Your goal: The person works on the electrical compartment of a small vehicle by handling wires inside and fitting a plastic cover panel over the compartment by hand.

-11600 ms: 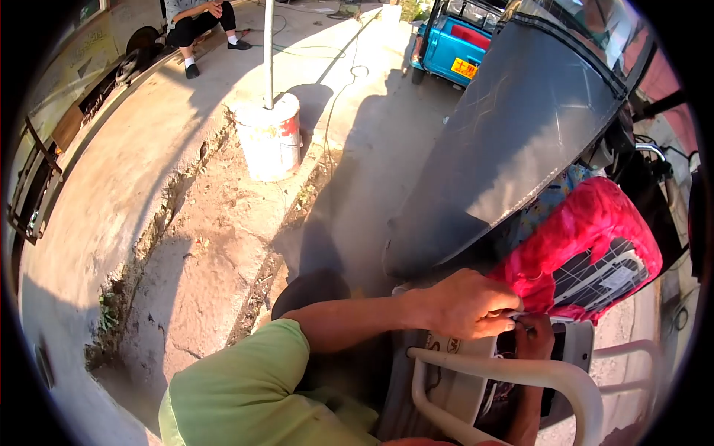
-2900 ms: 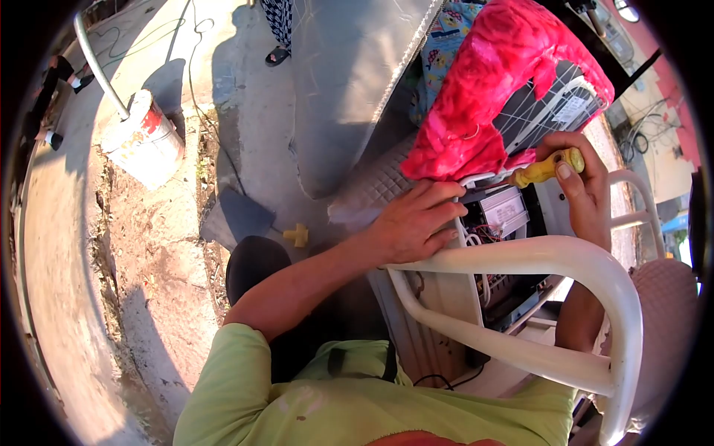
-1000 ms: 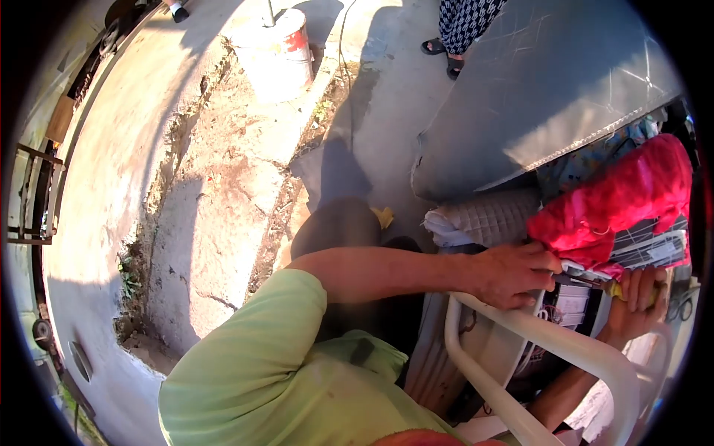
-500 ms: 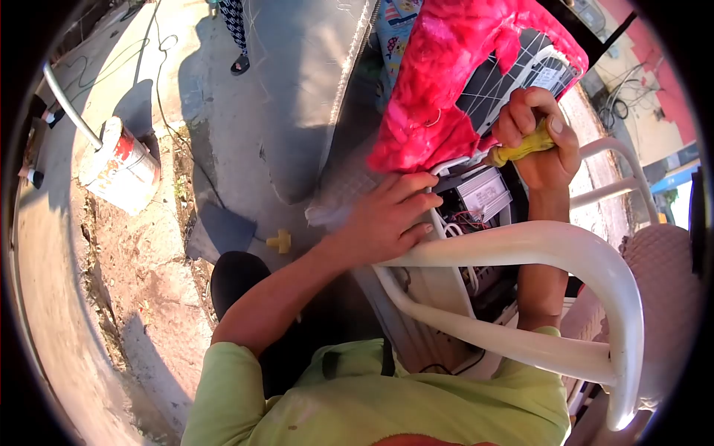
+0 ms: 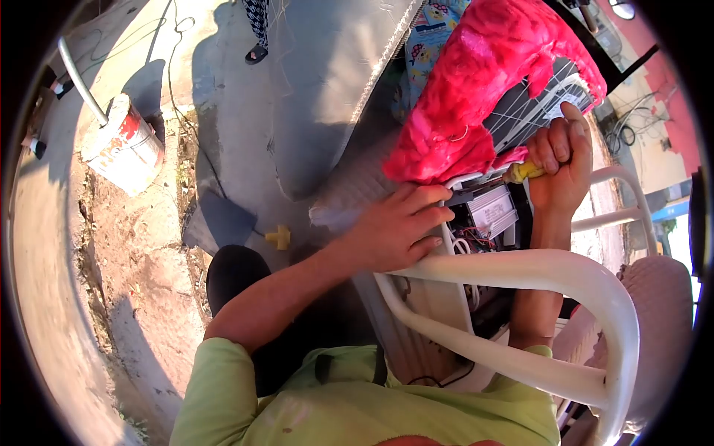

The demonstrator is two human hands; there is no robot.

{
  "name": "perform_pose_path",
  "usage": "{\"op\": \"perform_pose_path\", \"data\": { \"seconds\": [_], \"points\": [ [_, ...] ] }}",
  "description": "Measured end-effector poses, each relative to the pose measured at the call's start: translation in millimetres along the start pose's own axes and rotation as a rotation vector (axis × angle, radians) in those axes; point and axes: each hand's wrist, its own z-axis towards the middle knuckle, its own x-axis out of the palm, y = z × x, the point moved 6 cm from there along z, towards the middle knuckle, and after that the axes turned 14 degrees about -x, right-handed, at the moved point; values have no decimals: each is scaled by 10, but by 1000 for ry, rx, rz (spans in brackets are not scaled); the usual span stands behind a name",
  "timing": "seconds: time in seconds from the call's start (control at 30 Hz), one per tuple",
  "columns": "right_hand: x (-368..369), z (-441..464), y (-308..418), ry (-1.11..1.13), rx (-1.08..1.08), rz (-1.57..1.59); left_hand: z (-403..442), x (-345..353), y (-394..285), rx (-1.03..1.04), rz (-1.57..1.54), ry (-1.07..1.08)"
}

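Note:
In my right hand (image 5: 561, 152) is a screwdriver (image 5: 523, 172), its yellow handle wrapped by the fingers. Its shaft points left, toward a dark part at the edge of an opened compartment. My left hand (image 5: 401, 227) lies palm down, with fingers apart and tips at the white rim (image 5: 448, 241) near the screwdriver's tip. Whether those fingertips touch the dark part, I cannot tell. Within the compartment sits a finned silver box (image 5: 494, 212) with thin wires (image 5: 476, 239) below it. What the screwdriver's tip meets is too small to make out.
A curved cream tube frame (image 5: 535, 271) crosses over my right forearm. Fuzzy red fabric (image 5: 476, 89) covers a wire basket (image 5: 532, 97) beyond the compartment. Leftward on the ground stand a paint-stained bucket (image 5: 130, 145) and a yellow fitting (image 5: 279, 237). Another person's foot (image 5: 256, 53) shows at the top.
The view has shifted slightly. My right hand has turned on the yellow handle, and its fingers now cover more of it. My left hand stays at the rim.

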Motion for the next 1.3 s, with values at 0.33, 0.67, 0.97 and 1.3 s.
{"op": "perform_pose_path", "data": {
  "seconds": [0.33, 0.67, 0.97, 1.3],
  "points": [
    [153, -38, -33, 466, 72, 315, 24, 14, 14, 21, -14, 14],
    [75, -51, -116, 139, 73, 62, -41, 18, 46, 70, -42, -56],
    [184, -81, -87, 306, 91, 176, -117, 17, 37, 44, -62, -40],
    [250, -55, -68, 439, 134, 244, -95, 22, 80, 80, -76, -77]
  ]
}}
